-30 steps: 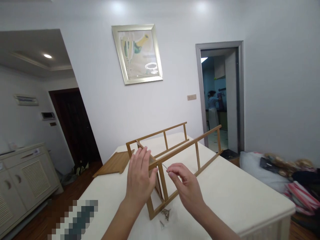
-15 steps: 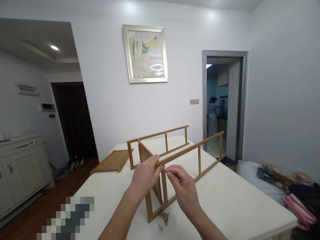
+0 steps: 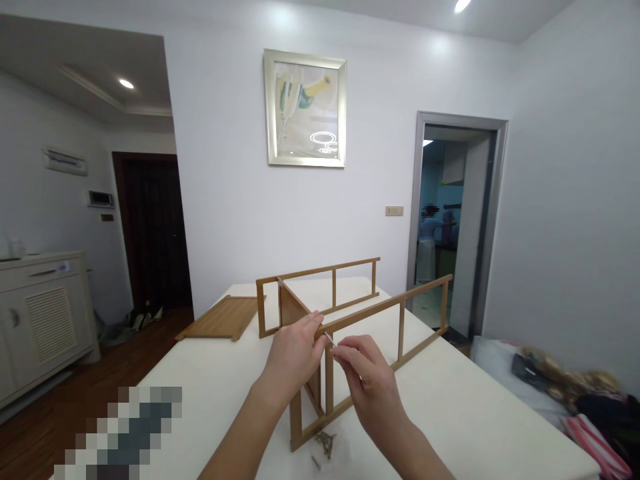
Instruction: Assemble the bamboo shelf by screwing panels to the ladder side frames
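Observation:
A wooden shelf frame [image 3: 400,298] stands on its side on the white table, with two ladder-like sides joined by a panel [image 3: 295,308]. My left hand [image 3: 296,347] is closed around the near side's upper rail, where the panel meets it. In my right hand [image 3: 367,370], thumb and fingers pinch a thin silver metal rod [image 3: 329,339]; its kind is not clear. The rod's tip points at the rail beside my left thumb. Below, several small bronze-coloured screws [image 3: 326,443] lie on clear plastic, with a small thin piece [image 3: 316,461] close by.
A slatted wooden panel [image 3: 223,319] lies at the table's far left. The white table [image 3: 475,400] extends right, beside a heap of bags and cloth [image 3: 575,387]. A person [image 3: 429,240] stands beyond the doorway. A blurred-out object [image 3: 135,427] sits at the lower left.
The camera view has shifted slightly, so the room appears further right. Both hands stay at the same joint; my right hand has drawn slightly right and down with the rod.

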Available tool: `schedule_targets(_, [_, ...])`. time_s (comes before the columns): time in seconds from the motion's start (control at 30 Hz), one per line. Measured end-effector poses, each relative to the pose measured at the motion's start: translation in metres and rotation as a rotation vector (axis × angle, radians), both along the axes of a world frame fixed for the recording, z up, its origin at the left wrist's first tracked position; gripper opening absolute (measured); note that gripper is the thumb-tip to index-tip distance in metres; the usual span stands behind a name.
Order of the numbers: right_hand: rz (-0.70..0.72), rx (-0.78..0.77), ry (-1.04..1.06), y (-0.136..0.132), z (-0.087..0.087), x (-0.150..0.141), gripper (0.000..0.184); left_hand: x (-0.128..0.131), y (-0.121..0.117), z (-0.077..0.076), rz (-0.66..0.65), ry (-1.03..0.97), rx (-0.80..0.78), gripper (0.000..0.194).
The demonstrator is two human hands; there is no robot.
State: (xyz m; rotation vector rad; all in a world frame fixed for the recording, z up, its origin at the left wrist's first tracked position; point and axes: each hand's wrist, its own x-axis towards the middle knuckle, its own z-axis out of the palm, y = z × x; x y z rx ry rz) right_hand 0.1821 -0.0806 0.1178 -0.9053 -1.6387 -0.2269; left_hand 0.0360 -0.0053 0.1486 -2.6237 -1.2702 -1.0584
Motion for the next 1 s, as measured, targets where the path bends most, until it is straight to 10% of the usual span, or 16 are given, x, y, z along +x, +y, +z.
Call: schedule_targets(1.0, [0.234,-0.324,0.611,0.003,0.000,-0.003,0.023,-0.001,-0.001,0.001,-0.020,-0.001,-0.007,0.039])
